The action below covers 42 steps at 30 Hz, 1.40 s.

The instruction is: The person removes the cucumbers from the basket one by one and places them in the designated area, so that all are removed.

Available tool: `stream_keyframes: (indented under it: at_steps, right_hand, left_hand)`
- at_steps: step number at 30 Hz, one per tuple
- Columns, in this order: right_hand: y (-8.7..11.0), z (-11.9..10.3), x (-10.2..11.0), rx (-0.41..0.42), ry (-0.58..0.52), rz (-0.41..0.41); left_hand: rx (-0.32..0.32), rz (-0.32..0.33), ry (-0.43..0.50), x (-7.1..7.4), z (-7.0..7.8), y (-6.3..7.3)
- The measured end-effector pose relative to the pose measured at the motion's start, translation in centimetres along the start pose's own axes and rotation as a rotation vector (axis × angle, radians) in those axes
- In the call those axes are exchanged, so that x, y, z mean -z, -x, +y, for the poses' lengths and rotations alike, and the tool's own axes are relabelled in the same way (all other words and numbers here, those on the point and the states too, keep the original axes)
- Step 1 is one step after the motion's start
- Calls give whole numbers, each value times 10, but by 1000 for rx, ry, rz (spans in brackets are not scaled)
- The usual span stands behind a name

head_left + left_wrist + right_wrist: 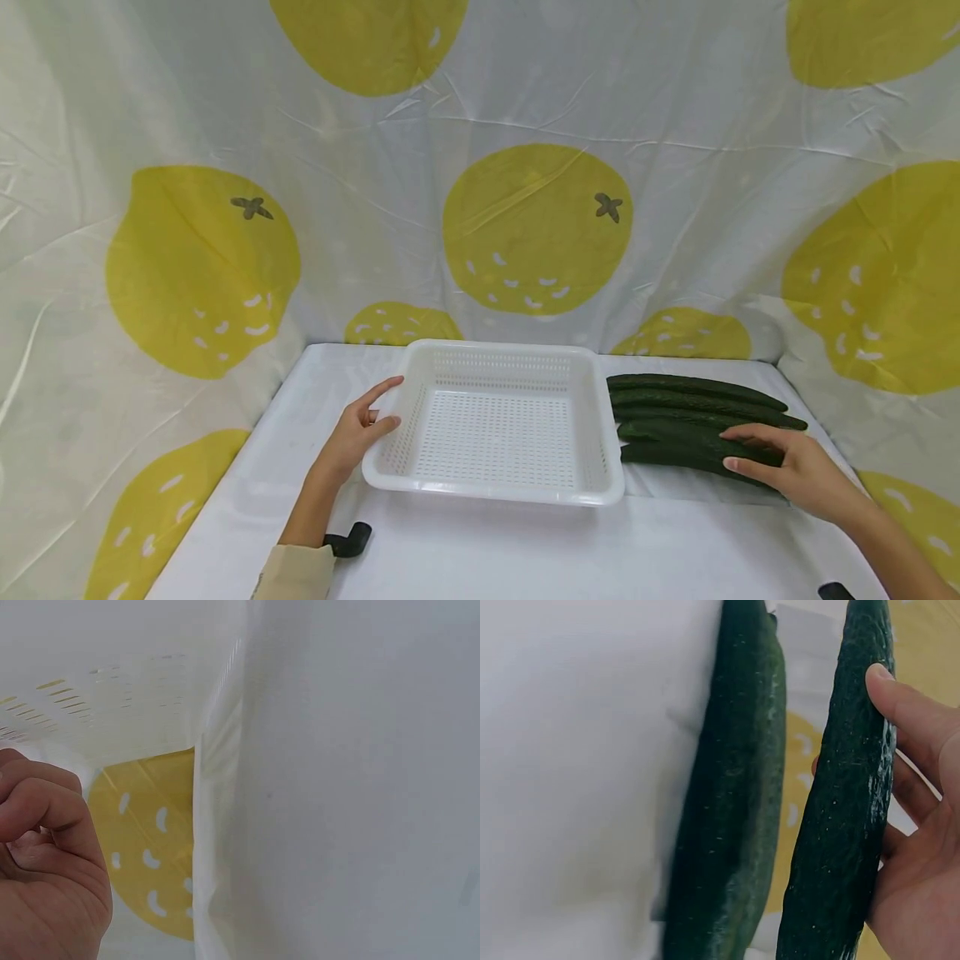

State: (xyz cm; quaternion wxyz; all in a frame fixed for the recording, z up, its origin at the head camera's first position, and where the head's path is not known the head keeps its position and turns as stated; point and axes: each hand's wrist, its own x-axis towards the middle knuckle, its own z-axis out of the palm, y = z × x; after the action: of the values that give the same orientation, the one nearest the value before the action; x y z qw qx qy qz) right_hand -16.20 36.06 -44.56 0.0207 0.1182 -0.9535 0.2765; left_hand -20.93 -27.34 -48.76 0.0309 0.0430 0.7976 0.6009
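A white perforated plastic basket (491,492) stands in the middle of the table in the head view, with nothing in it. My left hand (356,433) grips its left rim, thumb and forefinger spread along the edge; in the left wrist view the curled fingers (45,802) lie beneath the basket's slotted wall (142,690). To the right lie several long dark green cucumbers (690,400), side by side, their left ends against the basket's right side. My right hand (795,467) pinches the nearest cucumber (840,795) near its right end, thumb on one side, fingers behind.
White cloth covers the table (525,550). Behind and at both sides hangs a pale curtain (375,208) printed with yellow lemons. A black fitting (348,540) shows at the left wrist, and another black piece (835,591) at the lower right edge.
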Motion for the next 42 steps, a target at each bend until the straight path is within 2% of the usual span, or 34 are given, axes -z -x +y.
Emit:
stream_keyframes:
  at_steps: [8, 16, 26, 34, 42]
  right_hand:
    - [3, 8, -20, 36, -16, -9]
    - [4, 12, -37, 37, 0, -20]
    - [8, 18, -51, 115, 17, 55]
    - [8, 23, -62, 250, 75, 142]
    - [13, 22, -59, 211, 92, 131]
  left_hand:
    - [1, -4, 15, 2, -1, -1]
    - [5, -19, 34, 1, -2, 0]
    - [-7, 3, 18, 1, -1, -2]
    - [-9, -4, 24, 1, -2, -2]
    - [-16, -30, 10, -1, -2, -4]
